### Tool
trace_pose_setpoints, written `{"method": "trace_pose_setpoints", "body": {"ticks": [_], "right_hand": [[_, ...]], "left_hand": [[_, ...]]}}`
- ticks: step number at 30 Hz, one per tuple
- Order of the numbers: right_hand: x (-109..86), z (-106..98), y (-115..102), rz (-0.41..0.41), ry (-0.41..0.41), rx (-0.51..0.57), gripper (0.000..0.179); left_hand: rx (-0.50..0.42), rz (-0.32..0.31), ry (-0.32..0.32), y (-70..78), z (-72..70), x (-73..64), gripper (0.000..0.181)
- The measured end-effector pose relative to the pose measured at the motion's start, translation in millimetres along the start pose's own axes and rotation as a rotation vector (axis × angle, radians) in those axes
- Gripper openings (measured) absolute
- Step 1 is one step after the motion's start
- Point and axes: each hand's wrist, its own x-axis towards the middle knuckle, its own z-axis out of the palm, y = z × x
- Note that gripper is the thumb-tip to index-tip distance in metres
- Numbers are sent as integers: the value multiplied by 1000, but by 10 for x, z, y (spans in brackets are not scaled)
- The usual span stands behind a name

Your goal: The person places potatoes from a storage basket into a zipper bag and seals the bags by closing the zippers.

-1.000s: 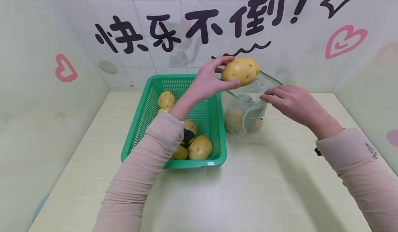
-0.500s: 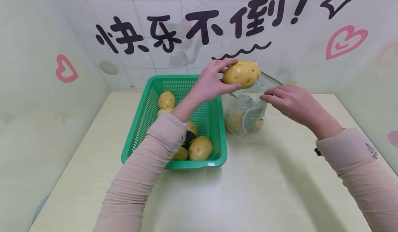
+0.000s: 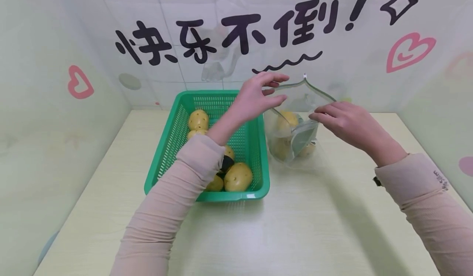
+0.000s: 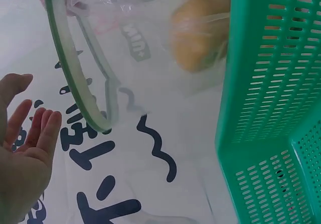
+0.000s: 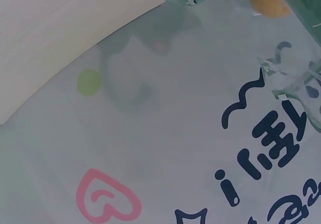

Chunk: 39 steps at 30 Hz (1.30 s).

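Holding nothing in L hand [image 3: 258, 96], w/ thumb and fingers parted just beside mouth of clear bag [image 3: 304, 139]; pinching rim of same bag w/ R hand [image 3: 343, 122], prob. to hold mouth wide, given such soft plastic; can see yellow potato [image 3: 287, 120] inside bag, nr far edge of desk [image 3: 303, 222], R of centre, atop lower potatoes [image 3: 281, 148], prob. helpful as weight for steady standing; can see green basket [image 3: 263, 152] just L of bag, prob. for short reach, w/ more potatoes [image 3: 238, 177] toward near edge and far-left corner of basket.
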Motion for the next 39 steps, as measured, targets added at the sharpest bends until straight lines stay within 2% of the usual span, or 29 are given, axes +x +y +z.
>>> {"method": "trace_pose_setpoints", "body": {"ticks": [12, 20, 27, 39], "right_hand": [[-9, 10, 10, 15, -5, -11, 42], [-5, 5, 9, 22, -2, -10, 42], [-2, 11, 6, 18, 2, -3, 42], [-13, 9, -23, 9, -2, -6, 43]], "left_hand": [[113, -9, -73, 24, -195, -97, 33], [149, -62, -89, -35, -333, -126, 35], [182, -120, -49, -175, -470, -151, 37], [207, -206, 54, -548, -711, -200, 39]]}}
